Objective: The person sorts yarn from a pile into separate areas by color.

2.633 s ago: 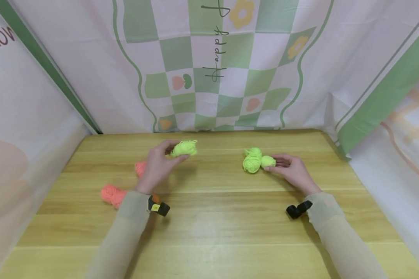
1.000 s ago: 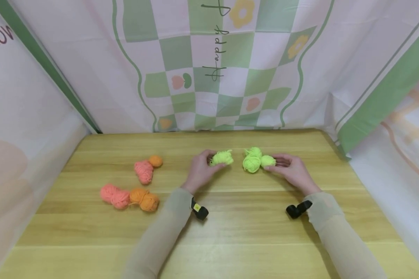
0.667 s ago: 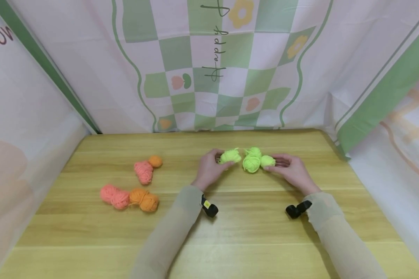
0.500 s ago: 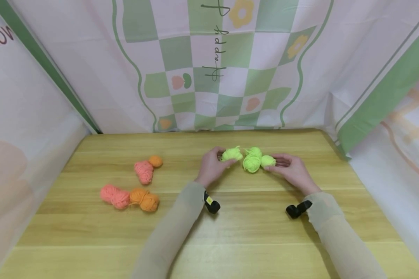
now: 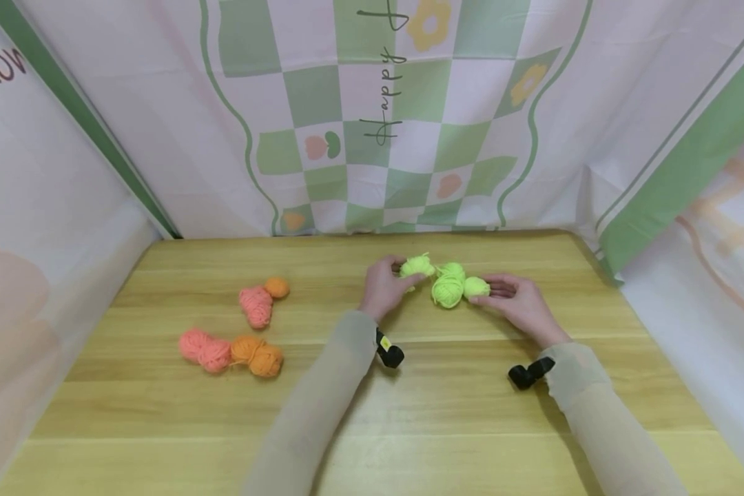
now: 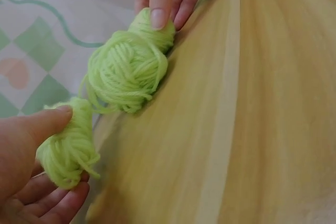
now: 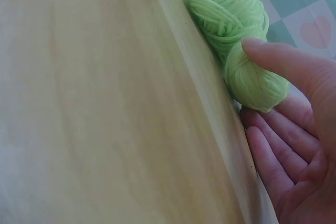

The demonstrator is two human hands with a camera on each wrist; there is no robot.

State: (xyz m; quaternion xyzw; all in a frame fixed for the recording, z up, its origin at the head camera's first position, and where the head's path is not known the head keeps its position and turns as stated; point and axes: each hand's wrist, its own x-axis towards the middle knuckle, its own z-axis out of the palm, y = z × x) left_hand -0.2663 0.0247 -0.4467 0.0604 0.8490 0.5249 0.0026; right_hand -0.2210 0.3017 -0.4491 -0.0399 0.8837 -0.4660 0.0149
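Note:
My left hand (image 5: 384, 286) pinches a small yellow-green yarn ball (image 6: 71, 145) between thumb and fingers, at the left side of a larger yellow-green yarn skein (image 5: 448, 286). On that skein's right sits a small, tightly wound yellow-green ball (image 7: 254, 80). My right hand (image 5: 521, 306) holds this ball, thumb on top and fingers along its far side and underneath. In the left wrist view the left hand's yarn ball is close by the big skein; whether they touch I cannot tell. Some fingers of the left hand are hidden behind its yarn.
Left on the wooden table (image 5: 372, 406) lie a pink yarn ball (image 5: 256, 306) touching a small orange ball (image 5: 277, 287). Nearer are a pink skein (image 5: 204, 350) and an orange skein (image 5: 257, 356) side by side. A patterned curtain (image 5: 378, 158) hangs along the back edge.
My left hand has carried its yellow-green yarn ball rightward from the table's left part up to the large skein, lately also slightly farther back. The right hand has stayed in place.

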